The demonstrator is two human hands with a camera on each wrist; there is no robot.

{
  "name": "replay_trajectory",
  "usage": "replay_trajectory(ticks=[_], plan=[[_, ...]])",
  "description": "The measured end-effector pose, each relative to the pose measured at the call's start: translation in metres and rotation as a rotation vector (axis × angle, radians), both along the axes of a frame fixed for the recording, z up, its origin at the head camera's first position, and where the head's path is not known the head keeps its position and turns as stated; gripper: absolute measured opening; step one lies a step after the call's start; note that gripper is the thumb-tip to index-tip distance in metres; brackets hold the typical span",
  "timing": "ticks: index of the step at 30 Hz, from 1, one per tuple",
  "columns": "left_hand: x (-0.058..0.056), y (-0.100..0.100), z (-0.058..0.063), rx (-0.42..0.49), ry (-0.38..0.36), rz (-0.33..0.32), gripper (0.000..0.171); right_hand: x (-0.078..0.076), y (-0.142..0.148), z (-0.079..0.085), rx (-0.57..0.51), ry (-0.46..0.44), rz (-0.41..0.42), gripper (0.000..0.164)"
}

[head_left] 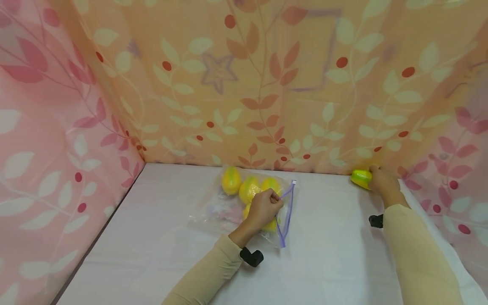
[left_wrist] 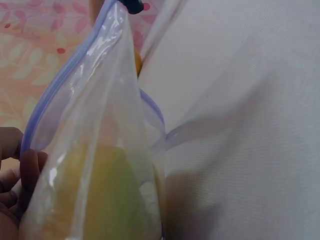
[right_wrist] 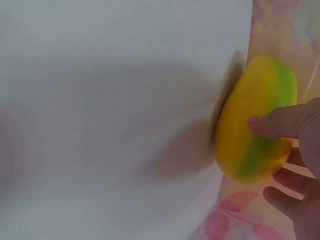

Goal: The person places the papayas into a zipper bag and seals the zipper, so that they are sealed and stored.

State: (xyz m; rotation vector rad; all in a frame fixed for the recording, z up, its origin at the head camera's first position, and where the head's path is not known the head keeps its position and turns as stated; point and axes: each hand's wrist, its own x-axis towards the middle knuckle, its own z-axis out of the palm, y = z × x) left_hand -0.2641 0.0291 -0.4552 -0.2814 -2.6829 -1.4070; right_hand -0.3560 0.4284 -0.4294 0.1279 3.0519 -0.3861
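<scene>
My left hand point(head_left: 264, 208) pinches the purple zip edge point(left_wrist: 37, 115) of a clear plastic bag point(head_left: 213, 203) and lifts its mouth partly apart. Inside the bag lie several yellow fruits with green stripes point(head_left: 231, 181), mango-like in look, beside some pale pink and white pieces that are too blurred to name. At the far right of the table, my right hand point(head_left: 384, 184) grips another yellow and green toy mango point(right_wrist: 255, 120), thumb on its near side. In the right wrist view this fruit is at the table's back edge, and its shadow falls beside it.
A white cloth covers the table point(head_left: 324, 254). Behind it hangs an orange curtain point(head_left: 267, 106) with leaf patterns, and pink patterned cloth point(head_left: 42, 140) closes both sides. Black wrist cameras point(head_left: 251, 256) sit at both sleeves.
</scene>
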Motion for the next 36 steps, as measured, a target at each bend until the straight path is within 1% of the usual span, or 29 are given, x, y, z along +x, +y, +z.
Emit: replay_trajectory(ticks=[6,10,13,17,20,24,31,33,36], plan=[[0.002,0.0,0.001,-0.016,-0.013,-0.008,0.011,0.009,-0.005,-0.009,-0.01,0.053,-0.02,0.059],[0.003,-0.002,0.001,-0.017,-0.017,-0.012,0.012,0.011,-0.01,-0.011,-0.006,0.099,-0.037,0.06],[0.004,-0.003,0.002,-0.018,-0.02,-0.009,0.011,0.011,-0.011,-0.011,-0.014,0.108,-0.035,0.06],[0.007,-0.004,0.001,-0.011,-0.017,-0.022,0.011,0.016,-0.005,-0.013,-0.023,0.117,-0.04,0.06],[0.009,-0.005,0.002,0.012,-0.019,-0.038,0.011,0.019,0.0,-0.017,-0.018,0.142,-0.044,0.063],[0.01,-0.007,0.001,0.035,-0.027,-0.048,0.011,0.023,0.0,-0.019,-0.028,0.139,-0.046,0.067],[0.011,-0.007,0.005,0.065,-0.069,-0.071,0.011,0.032,-0.002,-0.017,-0.106,0.121,-0.053,0.071],[0.011,-0.006,0.006,0.061,-0.071,-0.082,0.012,0.035,-0.004,-0.017,-0.14,0.121,-0.056,0.071],[0.013,-0.005,0.006,0.042,-0.055,-0.102,0.012,0.04,-0.008,-0.019,-0.222,0.12,-0.076,0.073]])
